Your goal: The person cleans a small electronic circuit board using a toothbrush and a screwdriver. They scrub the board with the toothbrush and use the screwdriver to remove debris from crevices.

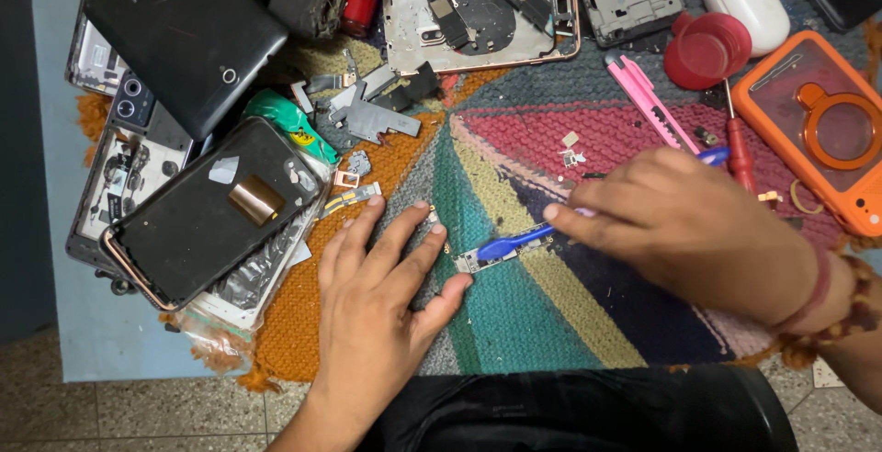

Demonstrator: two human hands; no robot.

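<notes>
Two hands over woven mat (514, 314): left hand (381, 277), fingers flat, pinning small circuit board (503, 252) mid-mat; right hand (675, 218), fingers closed on blue pry tool (514, 242). Prying step, apparently; gentle leverage needed next.

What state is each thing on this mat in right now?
Left hand: flat, fingers pinning a small circuit board.
Right hand: holds a blue tool, tip on the board.
Phone shell: open, insides showing.
Black phone: lying back up on a bag.
Pink knife: lying loose.
Orange case: empty, lying flat.
Red screwdriver: lying unused.
</notes>
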